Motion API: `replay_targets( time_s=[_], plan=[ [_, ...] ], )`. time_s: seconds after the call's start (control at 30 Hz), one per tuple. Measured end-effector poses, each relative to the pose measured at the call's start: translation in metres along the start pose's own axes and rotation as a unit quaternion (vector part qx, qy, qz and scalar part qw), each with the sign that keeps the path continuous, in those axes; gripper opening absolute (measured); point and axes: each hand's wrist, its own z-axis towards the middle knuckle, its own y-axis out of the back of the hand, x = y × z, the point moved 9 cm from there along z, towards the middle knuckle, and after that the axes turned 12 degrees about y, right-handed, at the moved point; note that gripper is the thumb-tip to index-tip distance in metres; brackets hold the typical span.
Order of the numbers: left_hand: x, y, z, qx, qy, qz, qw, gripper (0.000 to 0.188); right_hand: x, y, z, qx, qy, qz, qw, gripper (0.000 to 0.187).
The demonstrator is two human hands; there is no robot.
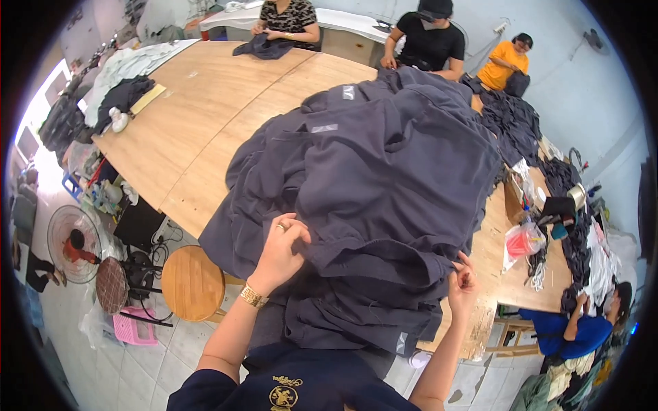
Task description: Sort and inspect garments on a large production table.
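Filling much of the room, the pale wooden bench (205, 130) is backed by a light blue wall (582, 103). At its far side, people in a patterned top (291, 17), a black top (428, 48) and an orange top (504, 68) are seen with dark cloth (266, 46). The bench's near side is covered by a broad heap of dark grey garments (404, 164), set straight ahead of the wearer. To the left, on the tiled floor (137, 366), a round wooden stool (192, 283) and a fan (74, 243) are placed. Toward the heap's near edge, a folded cloth band (404, 259) is laid with its long axis running left to right, between the two hands. Its right end is met by the right hand (464, 277), whose fingertips appear pinched on the cloth; the right is thus the nearer. The left hand (285, 250) is held just beside the band's left part, thumb and forefinger close together; whether anything is caught there cannot be told. A gold watch (253, 296) is worn on the left wrist, and a ring (282, 226) on one finger.
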Motion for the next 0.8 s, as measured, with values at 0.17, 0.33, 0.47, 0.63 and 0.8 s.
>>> replay_targets(
  time_s=[0.17,0.33,0.47,0.63,0.8],
  plan=[
    [-0.021,0.007,0.0,0.031,-0.034,-0.029,0.999,0.023,0.036,0.005,0.009,0.001,-0.007,-0.022,1.0,0.029],
    [-0.069,0.011,-0.011,0.202,-0.018,-0.192,0.96,0.035,0.091,-0.019,0.019,0.037,-0.001,0.132,0.991,0.035],
    [-0.128,0.009,-0.016,0.162,-0.11,-0.274,0.942,0.069,0.161,-0.07,0.021,0.149,0.054,0.385,0.909,0.038],
    [-0.12,-0.039,-0.051,0.521,0.018,-0.353,0.777,0.054,0.153,-0.105,0.013,0.124,-0.044,0.441,0.888,0.033],
    [-0.091,0.014,0.021,0.395,0.014,-0.243,0.886,0.02,0.134,-0.089,0.023,0.049,-0.043,0.303,0.951,0.026]
  ],
)
